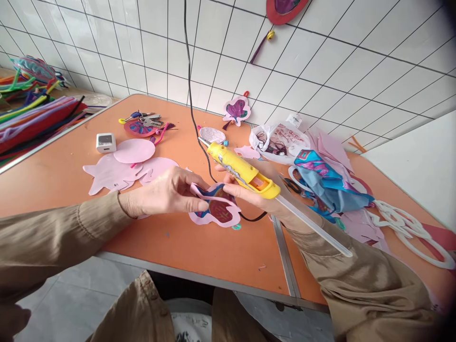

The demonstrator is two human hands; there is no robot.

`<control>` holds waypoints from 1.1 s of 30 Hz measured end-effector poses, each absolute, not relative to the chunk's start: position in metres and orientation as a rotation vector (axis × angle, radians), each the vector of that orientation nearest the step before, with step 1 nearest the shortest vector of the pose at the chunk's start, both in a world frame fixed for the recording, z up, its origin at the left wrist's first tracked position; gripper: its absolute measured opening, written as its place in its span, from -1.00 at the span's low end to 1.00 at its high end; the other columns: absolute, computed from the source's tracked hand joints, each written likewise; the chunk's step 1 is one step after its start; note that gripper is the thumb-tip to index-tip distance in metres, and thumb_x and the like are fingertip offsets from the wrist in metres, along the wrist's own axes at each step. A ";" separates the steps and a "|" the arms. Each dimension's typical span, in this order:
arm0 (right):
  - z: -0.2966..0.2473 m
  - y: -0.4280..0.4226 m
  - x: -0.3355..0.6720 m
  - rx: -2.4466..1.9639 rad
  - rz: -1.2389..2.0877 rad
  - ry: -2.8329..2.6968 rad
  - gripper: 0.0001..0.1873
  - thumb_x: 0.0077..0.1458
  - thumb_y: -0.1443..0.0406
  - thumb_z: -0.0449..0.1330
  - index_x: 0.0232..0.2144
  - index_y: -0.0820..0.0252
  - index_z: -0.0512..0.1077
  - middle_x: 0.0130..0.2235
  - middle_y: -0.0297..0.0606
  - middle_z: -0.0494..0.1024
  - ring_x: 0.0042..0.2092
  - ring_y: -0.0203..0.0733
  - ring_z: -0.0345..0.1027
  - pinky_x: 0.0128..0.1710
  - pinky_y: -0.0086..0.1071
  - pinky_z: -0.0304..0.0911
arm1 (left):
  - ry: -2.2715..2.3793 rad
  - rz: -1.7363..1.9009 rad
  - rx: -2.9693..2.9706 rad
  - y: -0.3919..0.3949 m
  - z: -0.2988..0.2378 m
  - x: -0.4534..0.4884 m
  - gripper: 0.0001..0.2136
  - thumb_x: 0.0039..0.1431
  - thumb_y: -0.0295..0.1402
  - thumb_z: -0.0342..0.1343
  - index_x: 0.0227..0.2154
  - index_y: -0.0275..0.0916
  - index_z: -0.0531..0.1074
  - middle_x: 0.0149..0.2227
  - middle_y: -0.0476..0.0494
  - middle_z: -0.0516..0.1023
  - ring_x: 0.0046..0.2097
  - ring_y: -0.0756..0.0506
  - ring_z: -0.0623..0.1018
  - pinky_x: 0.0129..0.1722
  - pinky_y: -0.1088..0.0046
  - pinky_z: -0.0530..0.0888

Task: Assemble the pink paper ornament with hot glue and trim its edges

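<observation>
My left hand (167, 192) pinches the left edge of a pink foam cut-out with a dark red and blue patterned centre (218, 209), holding it just above the orange table (171, 237). My right hand (261, 190) grips a yellow glue gun (242, 170) whose nozzle points up and left; a clear glue stick (313, 227) sticks out of its back toward my right sleeve. The right fingers also touch the cut-out's right edge. A black cord (192, 104) runs from the wall down to the gun.
Pink foam shapes (121, 168), a small white device (106, 142) and keys (144, 119) lie at the left. Pipe cleaners (32, 118) fill a tray at far left. A plastic bag (280, 140), blue patterned fabric (324, 183), scissors (292, 184) and white cut-outs (409, 228) crowd the right.
</observation>
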State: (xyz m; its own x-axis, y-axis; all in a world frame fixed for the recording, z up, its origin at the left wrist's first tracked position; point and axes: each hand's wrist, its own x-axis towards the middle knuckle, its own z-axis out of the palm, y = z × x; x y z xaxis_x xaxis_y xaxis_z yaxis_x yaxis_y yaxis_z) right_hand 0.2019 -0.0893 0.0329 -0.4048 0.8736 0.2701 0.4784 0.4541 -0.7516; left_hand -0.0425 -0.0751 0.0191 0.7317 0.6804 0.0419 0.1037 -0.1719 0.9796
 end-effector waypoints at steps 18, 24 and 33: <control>0.027 -0.091 0.202 -1.014 0.714 -2.067 -0.80 0.05 0.16 0.30 -0.26 0.08 0.47 -0.34 -0.32 0.57 -0.31 -0.13 0.48 -0.32 -0.26 0.37 | 0.681 0.668 1.249 -0.075 0.017 -0.045 -0.77 -0.09 -0.40 0.14 -0.42 -0.30 0.68 -0.40 -0.19 0.71 -0.32 -0.20 0.69 -0.17 0.25 0.61; 0.027 -0.091 0.203 -0.934 0.735 -2.104 -0.82 0.09 0.19 0.34 -0.30 0.12 0.47 -0.37 -0.35 0.52 -0.36 -0.24 0.41 -0.37 -0.36 0.34 | 0.675 0.690 1.173 -0.074 0.016 -0.042 -0.74 -0.22 -0.42 0.10 -0.45 -0.36 0.64 -0.40 -0.20 0.70 -0.34 -0.24 0.68 -0.21 0.19 0.59; 0.031 -0.093 0.201 -0.832 0.713 -2.127 -0.87 0.08 0.32 0.35 -0.28 0.15 0.48 -0.33 -0.35 0.60 -0.36 -0.29 0.45 -0.40 -0.43 0.33 | 0.592 0.571 1.226 -0.069 0.012 -0.046 -0.75 -0.10 -0.41 0.16 -0.37 -0.35 0.69 -0.39 -0.21 0.72 -0.34 -0.21 0.70 -0.18 0.24 0.60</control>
